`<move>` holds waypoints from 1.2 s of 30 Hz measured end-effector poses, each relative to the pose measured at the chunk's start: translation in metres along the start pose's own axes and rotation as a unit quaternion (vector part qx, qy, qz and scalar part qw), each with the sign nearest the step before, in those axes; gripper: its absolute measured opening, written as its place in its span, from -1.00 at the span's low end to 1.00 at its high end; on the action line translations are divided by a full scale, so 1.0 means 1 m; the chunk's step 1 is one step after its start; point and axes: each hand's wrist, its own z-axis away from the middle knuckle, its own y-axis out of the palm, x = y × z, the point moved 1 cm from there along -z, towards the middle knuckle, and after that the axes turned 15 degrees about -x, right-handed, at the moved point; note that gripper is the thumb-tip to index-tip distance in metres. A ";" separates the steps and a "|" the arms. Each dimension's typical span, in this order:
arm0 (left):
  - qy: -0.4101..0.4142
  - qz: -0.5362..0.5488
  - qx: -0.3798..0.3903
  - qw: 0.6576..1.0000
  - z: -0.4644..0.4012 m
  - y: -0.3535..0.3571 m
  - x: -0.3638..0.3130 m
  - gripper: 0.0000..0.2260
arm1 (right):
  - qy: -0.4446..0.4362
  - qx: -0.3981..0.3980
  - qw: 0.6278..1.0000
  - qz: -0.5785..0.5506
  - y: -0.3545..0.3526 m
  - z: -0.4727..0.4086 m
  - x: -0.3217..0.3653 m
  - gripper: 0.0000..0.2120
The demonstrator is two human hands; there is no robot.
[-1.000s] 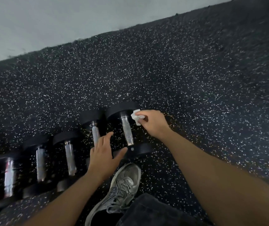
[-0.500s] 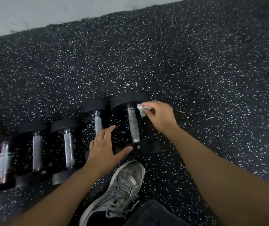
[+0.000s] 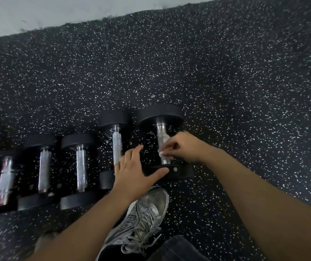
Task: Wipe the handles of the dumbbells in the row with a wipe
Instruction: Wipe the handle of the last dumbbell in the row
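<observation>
Several black dumbbells with silver handles lie in a row on the speckled rubber floor. The rightmost dumbbell (image 3: 160,117) is the largest. My right hand (image 3: 185,146) presses a small white wipe (image 3: 163,154) against the lower part of its handle (image 3: 161,132). My left hand (image 3: 134,170) lies flat with spread fingers, thumb resting on that dumbbell's near head (image 3: 181,171), fingers over the neighbouring dumbbell (image 3: 116,146). The other dumbbells (image 3: 81,166) extend to the left, the far-left one blurred.
A grey sneaker (image 3: 141,213) and a dark trouser leg (image 3: 177,249) sit just below the dumbbells. A pale wall (image 3: 56,10) borders the black speckled floor (image 3: 226,81) at the top.
My right hand has moved the wipe from beside the far head down onto the handle of the rightmost dumbbell. My left hand has stayed on the near head.
</observation>
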 end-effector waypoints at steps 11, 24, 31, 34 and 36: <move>0.063 0.021 -0.057 0.996 0.010 0.019 -0.038 -0.10 | -0.024 -0.268 0.959 0.089 0.003 -0.002 -0.018 -0.77; -0.001 0.040 -0.053 0.998 0.012 0.041 -0.060 0.08 | 0.000 -0.178 0.981 0.072 -0.036 0.003 -0.031 -0.72; 0.040 0.033 -0.069 0.996 0.012 0.047 -0.067 -0.06 | -0.019 -0.069 0.994 0.083 -0.040 0.021 -0.052 -0.74; 0.035 0.030 -0.060 0.997 0.012 0.052 -0.072 -0.05 | 0.010 0.019 0.997 0.079 -0.048 0.035 -0.052 -0.76; 0.029 0.032 -0.053 0.998 0.013 0.056 -0.077 -0.04 | 0.039 0.091 0.991 0.087 -0.053 0.036 -0.049 -0.77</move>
